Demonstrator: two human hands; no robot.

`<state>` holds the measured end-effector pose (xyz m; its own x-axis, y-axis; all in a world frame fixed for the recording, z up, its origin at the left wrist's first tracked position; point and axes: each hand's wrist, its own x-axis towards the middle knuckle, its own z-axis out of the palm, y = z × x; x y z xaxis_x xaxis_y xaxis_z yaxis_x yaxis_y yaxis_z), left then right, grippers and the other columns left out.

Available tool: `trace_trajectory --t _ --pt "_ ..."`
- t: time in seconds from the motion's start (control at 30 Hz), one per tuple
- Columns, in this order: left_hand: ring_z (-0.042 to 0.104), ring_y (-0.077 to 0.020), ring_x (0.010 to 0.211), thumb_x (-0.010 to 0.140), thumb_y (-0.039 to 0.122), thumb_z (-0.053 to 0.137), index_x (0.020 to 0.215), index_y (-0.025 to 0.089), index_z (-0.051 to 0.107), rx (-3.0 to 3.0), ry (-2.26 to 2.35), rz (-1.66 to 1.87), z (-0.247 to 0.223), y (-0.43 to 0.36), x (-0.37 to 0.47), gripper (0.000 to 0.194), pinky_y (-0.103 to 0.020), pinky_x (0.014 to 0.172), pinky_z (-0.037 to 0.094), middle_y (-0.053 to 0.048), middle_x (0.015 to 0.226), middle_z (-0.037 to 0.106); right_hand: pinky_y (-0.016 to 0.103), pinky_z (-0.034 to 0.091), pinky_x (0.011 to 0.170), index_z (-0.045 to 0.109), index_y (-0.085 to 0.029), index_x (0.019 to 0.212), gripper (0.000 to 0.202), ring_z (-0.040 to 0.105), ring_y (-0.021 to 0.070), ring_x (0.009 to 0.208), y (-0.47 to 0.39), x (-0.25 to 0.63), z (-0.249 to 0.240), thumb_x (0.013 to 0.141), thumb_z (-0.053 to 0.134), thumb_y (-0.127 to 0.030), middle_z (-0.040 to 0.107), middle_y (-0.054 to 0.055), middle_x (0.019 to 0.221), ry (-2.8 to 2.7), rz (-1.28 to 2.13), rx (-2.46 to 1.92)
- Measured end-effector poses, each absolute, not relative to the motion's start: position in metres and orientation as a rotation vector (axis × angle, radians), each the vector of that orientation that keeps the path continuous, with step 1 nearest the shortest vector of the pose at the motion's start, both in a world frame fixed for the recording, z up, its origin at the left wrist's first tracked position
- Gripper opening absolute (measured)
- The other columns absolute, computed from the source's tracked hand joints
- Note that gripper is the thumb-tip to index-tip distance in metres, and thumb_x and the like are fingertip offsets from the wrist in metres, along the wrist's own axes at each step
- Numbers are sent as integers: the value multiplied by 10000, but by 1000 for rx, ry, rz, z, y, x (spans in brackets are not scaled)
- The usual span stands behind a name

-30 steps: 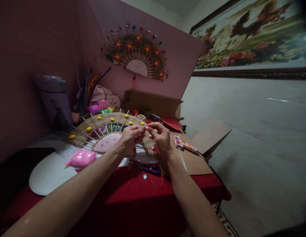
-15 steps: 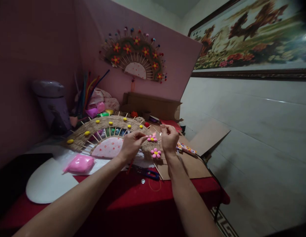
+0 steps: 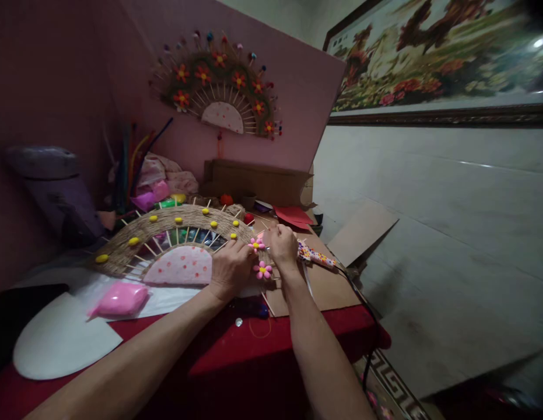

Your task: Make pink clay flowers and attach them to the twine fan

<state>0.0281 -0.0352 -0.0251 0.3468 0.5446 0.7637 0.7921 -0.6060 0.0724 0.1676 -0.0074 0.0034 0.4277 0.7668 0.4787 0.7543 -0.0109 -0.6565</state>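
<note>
A twine-wrapped fan frame (image 3: pixel 122 242) with thin sticks and several yellow ovals lies across the table, a dotted white half-disc (image 3: pixel 181 265) at its centre. Two pink flowers with yellow centres are at its right end, the upper one (image 3: pixel 256 244) above the lower one (image 3: pixel 262 269). My left hand (image 3: pixel 234 265) is closed at the frame's right part, its fingertips close to the upper flower; what they grip is hidden. Just right of that flower, my right hand (image 3: pixel 282 245) is closed in a pinch, on something too small to make out.
A pink clay bag (image 3: pixel 122 298) and a white board (image 3: pixel 63 335) lie at the left. Cardboard (image 3: pixel 332 289) and a patterned glue gun (image 3: pixel 317 256) with a cable are at the right. Blue-handled scissors (image 3: pixel 258 309) lie in front. A finished fan (image 3: pixel 223 116) hangs behind.
The view has shifted to the right. My left hand has come down over the frame beside the upper flower, and my right hand has moved closer to that flower.
</note>
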Motion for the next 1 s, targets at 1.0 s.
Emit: trace_trajectory --t 1.0 --pt "564 -198 749 828 232 548 754 181 606 -2336 -1360 -1214 -26 -32 30 106 -296 674 398 -56 756 634 286 335 699 743 -215 744 395 561 206 815 -11 168 8 891 388 -304 711 64 821 -1303 71 -1810"
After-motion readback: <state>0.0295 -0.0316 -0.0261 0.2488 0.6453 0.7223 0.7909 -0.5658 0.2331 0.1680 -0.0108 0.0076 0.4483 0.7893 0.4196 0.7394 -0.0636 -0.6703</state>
